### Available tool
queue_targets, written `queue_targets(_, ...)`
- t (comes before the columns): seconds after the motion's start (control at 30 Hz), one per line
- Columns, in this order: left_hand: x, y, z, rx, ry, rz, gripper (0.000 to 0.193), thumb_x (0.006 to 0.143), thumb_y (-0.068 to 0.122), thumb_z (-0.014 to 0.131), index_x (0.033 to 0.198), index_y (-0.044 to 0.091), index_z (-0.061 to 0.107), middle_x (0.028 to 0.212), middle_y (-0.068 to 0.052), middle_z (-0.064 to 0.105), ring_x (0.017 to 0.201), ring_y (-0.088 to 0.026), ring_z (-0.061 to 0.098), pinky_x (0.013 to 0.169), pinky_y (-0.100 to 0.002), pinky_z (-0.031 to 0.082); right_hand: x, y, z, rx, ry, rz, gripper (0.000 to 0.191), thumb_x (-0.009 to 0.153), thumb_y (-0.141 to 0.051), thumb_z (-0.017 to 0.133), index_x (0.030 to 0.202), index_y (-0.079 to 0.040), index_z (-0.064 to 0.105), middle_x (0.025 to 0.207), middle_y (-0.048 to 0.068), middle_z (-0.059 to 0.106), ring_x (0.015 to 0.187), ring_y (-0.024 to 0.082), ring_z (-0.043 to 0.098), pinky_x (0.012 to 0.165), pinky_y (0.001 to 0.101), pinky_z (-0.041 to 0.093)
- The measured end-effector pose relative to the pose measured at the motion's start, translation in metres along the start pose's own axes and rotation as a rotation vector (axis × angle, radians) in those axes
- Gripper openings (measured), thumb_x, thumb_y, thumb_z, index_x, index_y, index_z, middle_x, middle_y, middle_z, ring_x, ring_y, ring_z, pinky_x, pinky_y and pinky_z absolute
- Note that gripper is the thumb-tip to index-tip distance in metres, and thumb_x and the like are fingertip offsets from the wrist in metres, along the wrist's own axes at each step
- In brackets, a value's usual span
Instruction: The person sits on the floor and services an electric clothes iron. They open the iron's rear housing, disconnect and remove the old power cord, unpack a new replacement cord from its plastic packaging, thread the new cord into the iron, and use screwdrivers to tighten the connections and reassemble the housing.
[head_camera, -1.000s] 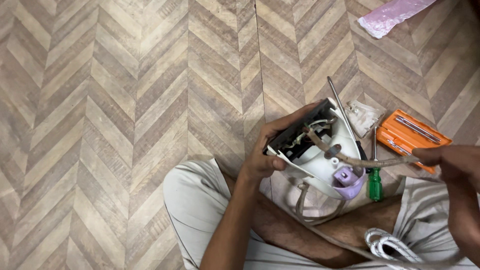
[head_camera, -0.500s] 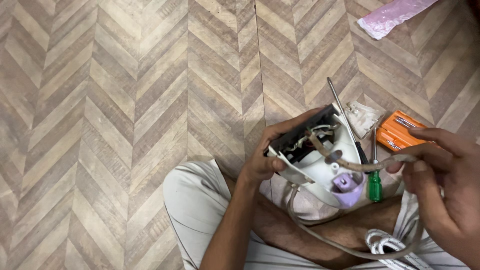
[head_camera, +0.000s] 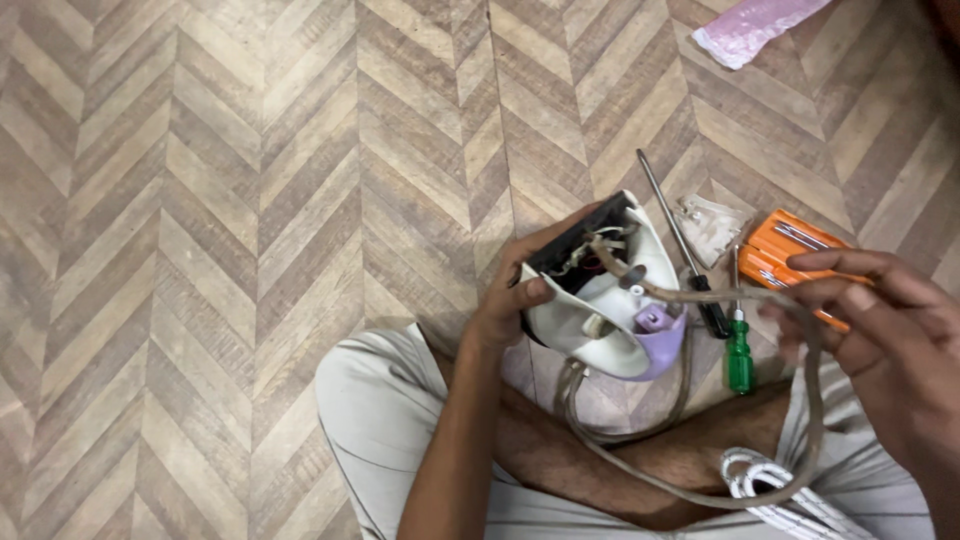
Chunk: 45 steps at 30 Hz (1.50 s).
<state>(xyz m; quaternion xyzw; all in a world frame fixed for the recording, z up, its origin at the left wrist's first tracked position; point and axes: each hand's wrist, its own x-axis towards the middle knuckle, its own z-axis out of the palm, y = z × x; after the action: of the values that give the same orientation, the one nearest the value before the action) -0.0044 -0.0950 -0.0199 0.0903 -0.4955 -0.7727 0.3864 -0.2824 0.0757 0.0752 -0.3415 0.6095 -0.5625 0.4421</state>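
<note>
Clearly, the left hand (head_camera: 515, 305) had a closed grip on an opened clothes iron (head_camera: 605, 300), white with a lilac part, with the fingers on its far dark edge and the thumb on its near white side. The iron was held above the person's crossed legs, near the middle of the scene, and some wires showed inside it. A brownish cord (head_camera: 700, 296) came out of the iron and ran to the right, where the right hand (head_camera: 890, 350) pinched it between the thumb and the fingers. The cord then hung down in a loop over the legs. On the wooden floor (head_camera: 250, 200), just to the right of the iron, lay a long screwdriver with a black handle (head_camera: 685, 245), a small green screwdriver (head_camera: 739, 355) and an orange case (head_camera: 785, 250). A white coiled cord (head_camera: 770, 480) lay near the right knee. A pink bag (head_camera: 755, 25) was far away on the right.
</note>
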Motion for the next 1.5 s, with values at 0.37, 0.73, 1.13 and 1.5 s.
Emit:
queue_targets(0.37, 0.016, -0.024, -0.047, 0.140, 0.497, 0.014, 0.051, 0.110, 0.036, 0.066, 0.100, -0.014, 0.072, 0.067, -0.009, 0.055, 0.057, -0.015, 0.051, 0.057, -0.032, 0.045, 0.045, 0.085, 0.002, -0.360, 0.233, 0.164, 0.028, 0.105, -0.025, 0.064, 0.112, 0.002, 0.069, 0.095, 0.016, 0.070, 0.077, 0.021, 0.066, 0.069, 0.0355, 0.056)
queue_targets(0.73, 0.016, -0.084, -0.057, 0.166, 0.771, -0.034, 0.045, 0.104, 0.027, 0.058, 0.077, -0.005, 0.071, 0.048, -0.001, 0.048, 0.038, -0.008, 0.038, 0.039, -0.026, 0.027, 0.037, 0.151, 0.125, 0.239, 0.147, 0.361, 0.065, 0.107, -0.056, 0.042, 0.115, 0.001, 0.073, 0.090, 0.012, 0.073, 0.073, 0.022, 0.061, 0.059, 0.0342, 0.045)
queue_targets(1.13, 0.022, -0.058, -0.024, 0.095, 0.668, -0.003, 0.049, 0.108, 0.042, 0.049, 0.107, -0.003, 0.070, 0.083, -0.009, 0.070, 0.075, -0.014, 0.062, 0.073, -0.029, 0.045, 0.060, 0.138, 0.095, 0.378, -0.094, 0.533, 0.048, 0.087, -0.009, 0.067, 0.133, 0.006, 0.064, 0.114, 0.015, 0.075, 0.093, 0.025, 0.075, 0.075, 0.0413, 0.064)
queue_targets(1.5, -0.002, 0.028, 0.042, 0.472, -0.230, 0.196, 0.120, 0.071, 0.069, 0.070, 0.166, 0.013, 0.024, 0.173, -0.009, 0.022, 0.165, -0.025, 0.013, 0.135, -0.041, 0.013, 0.046, 0.190, 0.024, 0.694, 0.231, 0.634, 0.037, 0.103, -0.029, 0.048, 0.124, -0.001, 0.061, 0.112, 0.016, 0.071, 0.089, 0.025, 0.075, 0.071, 0.0364, 0.066)
